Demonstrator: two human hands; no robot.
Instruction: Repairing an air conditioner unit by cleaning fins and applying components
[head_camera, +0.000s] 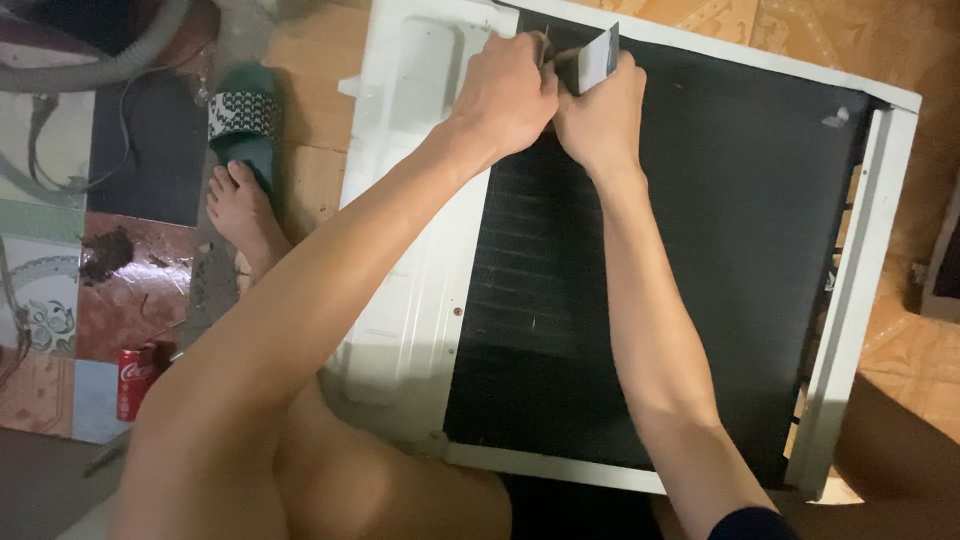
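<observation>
We are looking down from a head-worn camera at our own two bare arms, which are reaching forward over a large white appliance casing (405, 250) that is lying flat on a tiled floor (310, 110). Most of the casing's face is taken up by a black finned panel (720, 250), ribbed with fine horizontal lines. Our hands are meeting at the panel's top left corner, touching each other. Our left hand (505, 95) is curling closed, knuckles up, right at the corner; what its fingers are gripping we cannot tell. Our right hand (598, 125) is clamping around a small flat grey tool (598, 58), a blade-like piece that is standing up above the fingers and resting just at the upper edge of the panel. A white frame rail (855, 300) is running down the right side of the panel. Our bent knee is filling the lower left of the view, and our bare foot (240, 215) is resting on the floor just beside the casing, next to a green patterned slipper (245, 115). Farther left, a red drink can (133, 380) is standing on patterned tiles, and a grey hose (100, 70) is curving across the top left corner.
</observation>
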